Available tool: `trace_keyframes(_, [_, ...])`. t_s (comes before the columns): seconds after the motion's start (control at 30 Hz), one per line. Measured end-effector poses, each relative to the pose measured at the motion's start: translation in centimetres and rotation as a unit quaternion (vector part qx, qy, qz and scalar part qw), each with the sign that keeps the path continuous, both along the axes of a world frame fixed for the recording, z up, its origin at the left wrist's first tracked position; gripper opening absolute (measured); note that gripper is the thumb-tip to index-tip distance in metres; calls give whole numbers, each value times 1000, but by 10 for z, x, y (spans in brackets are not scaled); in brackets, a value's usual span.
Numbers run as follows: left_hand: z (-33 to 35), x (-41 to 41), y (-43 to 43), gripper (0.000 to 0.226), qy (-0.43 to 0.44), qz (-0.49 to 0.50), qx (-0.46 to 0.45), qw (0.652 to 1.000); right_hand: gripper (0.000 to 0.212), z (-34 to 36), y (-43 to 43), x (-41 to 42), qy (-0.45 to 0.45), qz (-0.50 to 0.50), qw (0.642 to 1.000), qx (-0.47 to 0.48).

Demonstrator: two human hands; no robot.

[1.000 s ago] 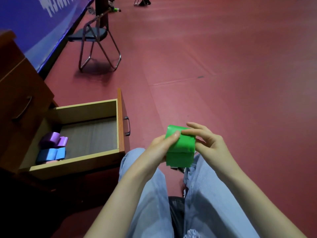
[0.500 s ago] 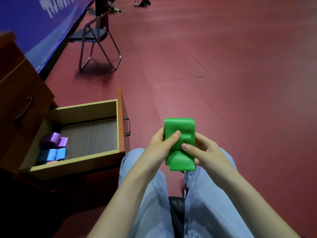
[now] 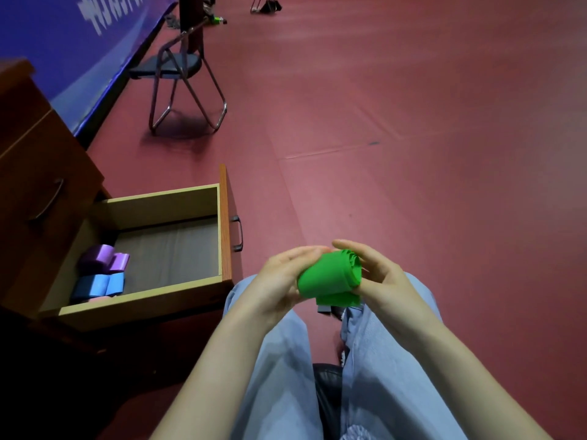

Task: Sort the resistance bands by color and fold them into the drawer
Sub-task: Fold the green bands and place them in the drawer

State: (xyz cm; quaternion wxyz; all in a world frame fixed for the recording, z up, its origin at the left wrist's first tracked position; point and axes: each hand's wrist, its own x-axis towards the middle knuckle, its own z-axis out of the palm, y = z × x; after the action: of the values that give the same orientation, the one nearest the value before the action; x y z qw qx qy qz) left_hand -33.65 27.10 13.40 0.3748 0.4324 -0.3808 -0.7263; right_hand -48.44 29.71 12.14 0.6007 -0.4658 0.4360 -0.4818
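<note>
A green resistance band (image 3: 327, 279), rolled into a thick bundle with a loose end hanging below, is held above my knees. My left hand (image 3: 279, 281) cups its left side with fingers wrapped over the top. My right hand (image 3: 381, 274) grips its right end between thumb and fingers. To the left stands an open wooden drawer (image 3: 143, 300). Inside, at its left end, lie a folded purple band (image 3: 103, 258) and a folded blue band (image 3: 98, 284), with a sliver of a pink band (image 3: 101, 299) just behind the front wall.
The drawer belongs to a brown cabinet (image 3: 38, 173) on the left; its metal handle (image 3: 239, 233) sticks out toward me. A folding chair (image 3: 181, 81) stands further back by a blue wall banner (image 3: 79, 36). Red floor (image 3: 413, 154) spreads ahead and to the right.
The green band went from a flat folded packet held upright to a rolled bundle lying sideways. Both hands turned and closed around its ends.
</note>
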Motion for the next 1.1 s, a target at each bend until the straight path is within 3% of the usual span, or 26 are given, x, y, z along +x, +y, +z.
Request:
trace_keyframes(0.1, [-3, -3, 2, 18, -27, 71, -56, 996, 51, -1, -1, 1, -55, -13, 997, 51])
trace_keyframes(0.23, [-5, 0, 1, 24, -59, 162, -125, 977, 39, -3, -5, 6, -225, 43, 968, 102])
trace_keyframes(0.27, [-4, 0, 2, 24, -71, 172, -144, 972, 44, -4, -4, 7, -243, 59, 963, 104])
trace_keyframes(0.33, [-5, 6, 3, 26, -90, 202, -174, 959, 53, -6, -9, 17, -202, 99, 969, 104])
trace_keyframes(0.47, [-10, 13, 0, 29, -95, 247, -190, 945, 51, -15, -22, 31, -140, 91, 980, 109])
trace_keyframes(0.73, [-30, 63, -25, 29, -103, 293, -149, 939, 35, -35, -67, 87, -124, 64, 980, 138])
trace_keyframes(0.93, [-57, 136, -64, 31, -91, 334, -83, 934, 28, -54, -124, 159, -74, 118, 976, 169])
trace_keyframes(1.1, [-89, 209, -111, 32, -144, 325, -29, 934, 25, -83, -183, 230, -41, 165, 966, 193])
